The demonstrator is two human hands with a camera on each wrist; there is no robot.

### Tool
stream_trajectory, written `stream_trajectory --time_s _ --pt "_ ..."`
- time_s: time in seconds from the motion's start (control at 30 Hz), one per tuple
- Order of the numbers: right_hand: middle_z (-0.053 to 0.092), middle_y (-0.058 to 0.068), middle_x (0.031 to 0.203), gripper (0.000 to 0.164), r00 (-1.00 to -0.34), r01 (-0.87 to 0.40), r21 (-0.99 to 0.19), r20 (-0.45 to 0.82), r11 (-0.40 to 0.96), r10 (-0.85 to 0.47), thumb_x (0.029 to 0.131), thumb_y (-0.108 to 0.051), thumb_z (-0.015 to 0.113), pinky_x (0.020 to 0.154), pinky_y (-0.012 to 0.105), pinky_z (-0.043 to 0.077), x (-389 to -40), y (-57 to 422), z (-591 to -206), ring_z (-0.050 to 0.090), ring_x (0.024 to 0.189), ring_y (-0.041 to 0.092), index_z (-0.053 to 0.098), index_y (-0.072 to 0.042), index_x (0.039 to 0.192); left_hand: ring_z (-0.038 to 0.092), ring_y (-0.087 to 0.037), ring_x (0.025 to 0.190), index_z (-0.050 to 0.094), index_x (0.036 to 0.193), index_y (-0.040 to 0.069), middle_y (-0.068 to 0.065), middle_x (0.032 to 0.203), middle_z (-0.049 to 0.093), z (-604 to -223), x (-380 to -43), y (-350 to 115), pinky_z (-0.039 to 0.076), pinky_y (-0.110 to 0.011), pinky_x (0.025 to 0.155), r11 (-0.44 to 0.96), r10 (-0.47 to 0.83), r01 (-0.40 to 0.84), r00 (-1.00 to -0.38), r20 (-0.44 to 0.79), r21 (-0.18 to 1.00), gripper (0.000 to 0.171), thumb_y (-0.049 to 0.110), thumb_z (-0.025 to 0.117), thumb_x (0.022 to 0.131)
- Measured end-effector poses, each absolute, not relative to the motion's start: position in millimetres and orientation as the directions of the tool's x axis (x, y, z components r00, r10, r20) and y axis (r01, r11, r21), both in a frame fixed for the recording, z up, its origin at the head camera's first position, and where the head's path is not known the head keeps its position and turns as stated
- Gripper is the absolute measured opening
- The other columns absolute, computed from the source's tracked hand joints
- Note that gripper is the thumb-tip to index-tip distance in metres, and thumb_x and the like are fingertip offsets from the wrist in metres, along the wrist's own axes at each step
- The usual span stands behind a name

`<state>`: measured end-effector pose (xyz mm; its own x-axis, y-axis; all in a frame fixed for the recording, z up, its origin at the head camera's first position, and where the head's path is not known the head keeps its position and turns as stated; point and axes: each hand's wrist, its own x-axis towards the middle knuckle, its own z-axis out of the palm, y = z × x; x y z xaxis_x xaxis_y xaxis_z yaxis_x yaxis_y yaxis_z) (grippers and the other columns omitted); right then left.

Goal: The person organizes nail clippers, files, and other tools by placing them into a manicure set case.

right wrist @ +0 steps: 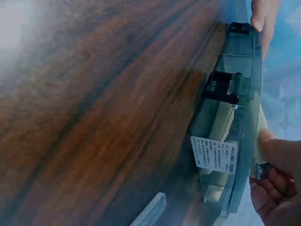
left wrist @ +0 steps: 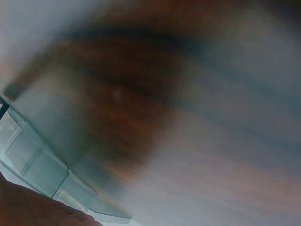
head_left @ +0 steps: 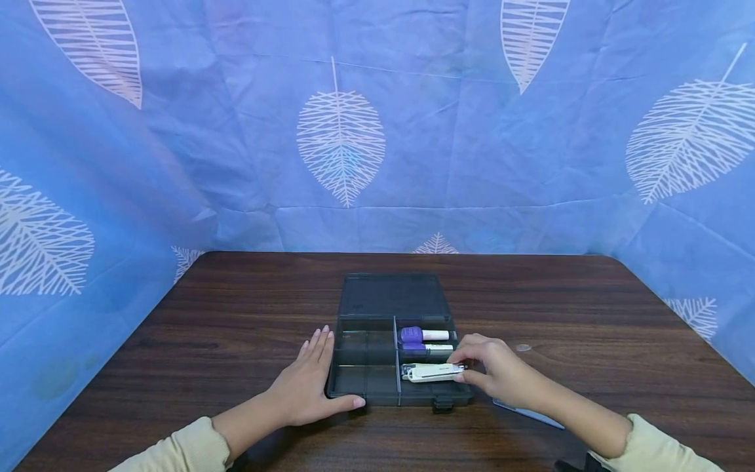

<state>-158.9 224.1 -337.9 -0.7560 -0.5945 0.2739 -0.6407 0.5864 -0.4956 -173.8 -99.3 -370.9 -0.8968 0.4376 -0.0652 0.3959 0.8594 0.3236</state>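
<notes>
A dark translucent compartment box (head_left: pixel 366 401) stands on the table with its lid (head_left: pixel 394 295) folded back. My right hand (head_left: pixel 501 370) pinches one end of a white nail clipper (head_left: pixel 433 373) over the front right compartment; in the right wrist view its metal end (right wrist: pixel 262 170) shows between thumb and fingers. Behind the clipper lie two purple nail polish bottles (head_left: pixel 411 335) with pale caps. My left hand (head_left: pixel 303 383) rests against the box's left side, fingers straight, thumb at the front edge. The left wrist view is mostly blurred, with part of the left hand (left wrist: pixel 37 207) beside the box.
A flat bluish strip (head_left: pixel 531 414) lies on the brown wooden table (head_left: pixel 248 314), right of the box and partly under my right forearm. Black latches (right wrist: pixel 223 87) and a white label (right wrist: pixel 214 154) are on the box front. A blue leaf-patterned cloth (head_left: pixel 253 131) hangs behind.
</notes>
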Motion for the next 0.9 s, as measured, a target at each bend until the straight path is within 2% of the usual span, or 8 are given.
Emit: stream_trajectory --time_s 0.13,0.2,0.37,0.43,0.53,0.7,0.9 --pt "0.063 -0.001 0.09 0.016 -0.727 -0.677 -0.424 0.258 0.602 -0.636 0.079 -0.005 0.069 0.068 0.023 0.05 -160.5 218.1 -337.4 0.056 0.085 0.01 0.069 -0.006 0.095 0.008 -0.031 0.145 0.013 0.148 -0.001 -0.018 0.155 0.01 -371.3 -173.6 -99.6 0.016 -0.047 0.116 0.858 0.439 0.398 -0.896 -0.062 0.324 0.113 0.077 0.049 0.074" --pt "0.063 -0.002 0.089 0.015 -0.717 -0.689 -0.387 0.241 0.613 -0.654 0.079 -0.006 0.07 0.074 0.027 0.052 -161.3 215.6 -337.2 0.057 0.085 0.011 0.07 -0.006 0.094 0.008 -0.031 0.145 0.013 0.147 -0.002 -0.018 0.155 0.01 -371.4 -173.4 -99.6 0.016 -0.047 0.115 0.857 0.44 0.398 -0.896 -0.062 0.328 0.113 0.077 0.049 0.074" --pt "0.064 -0.005 0.087 0.013 -0.724 -0.673 -0.363 0.146 0.645 -0.674 0.078 -0.009 0.071 0.074 0.028 0.051 -165.4 210.4 -335.3 0.057 0.083 0.008 0.071 -0.009 0.091 0.007 -0.032 0.145 0.012 0.148 -0.002 -0.019 0.155 0.009 -371.4 -173.4 -99.4 0.016 -0.048 0.115 0.852 0.443 0.397 -0.894 -0.067 0.341 0.113 0.076 0.049 0.075" --pt "0.065 -0.005 0.085 0.011 -0.727 -0.663 -0.365 0.105 0.654 -0.678 0.077 -0.008 0.072 0.066 0.022 0.049 -168.3 208.0 -334.6 0.054 0.079 0.005 0.071 -0.009 0.089 0.007 -0.031 0.145 0.012 0.148 -0.002 -0.018 0.155 0.009 -371.1 -173.5 -99.4 0.016 -0.048 0.116 0.852 0.445 0.398 -0.893 -0.07 0.341 0.113 0.076 0.049 0.075" --pt "0.064 -0.006 0.078 0.009 -0.73 -0.65 -0.361 0.053 0.668 -0.681 0.075 -0.004 0.073 0.062 0.019 0.047 -173.0 203.2 -333.9 0.052 0.073 0.001 0.071 -0.01 0.08 0.006 -0.031 0.145 0.011 0.148 -0.001 -0.018 0.156 0.008 -370.4 -173.6 -99.7 0.016 -0.048 0.116 0.851 0.447 0.397 -0.892 -0.075 0.343 0.112 0.076 0.049 0.075" --pt "0.062 -0.009 0.068 0.015 -0.728 -0.652 -0.332 0.027 0.681 -0.685 0.073 -0.001 0.074 0.056 0.016 0.044 -175.9 196.6 -335.4 0.047 0.064 -0.004 0.068 -0.014 0.069 0.006 -0.031 0.145 0.011 0.148 -0.001 -0.018 0.156 0.008 -370.5 -173.8 -100.3 0.016 -0.048 0.116 0.851 0.447 0.397 -0.892 -0.076 0.345 0.113 0.076 0.049 0.075" --pt "0.061 -0.011 0.068 0.013 -0.728 -0.666 -0.287 0.052 0.688 -0.683 0.071 -0.005 0.077 0.056 0.016 0.043 -176.2 196.6 -338.2 0.049 0.065 -0.003 0.069 -0.015 0.07 0.008 -0.032 0.144 0.012 0.147 -0.002 -0.019 0.155 0.009 -371.4 -174.3 -100.5 0.017 -0.048 0.115 0.848 0.448 0.402 -0.892 -0.062 0.345 0.112 0.075 0.049 0.075"
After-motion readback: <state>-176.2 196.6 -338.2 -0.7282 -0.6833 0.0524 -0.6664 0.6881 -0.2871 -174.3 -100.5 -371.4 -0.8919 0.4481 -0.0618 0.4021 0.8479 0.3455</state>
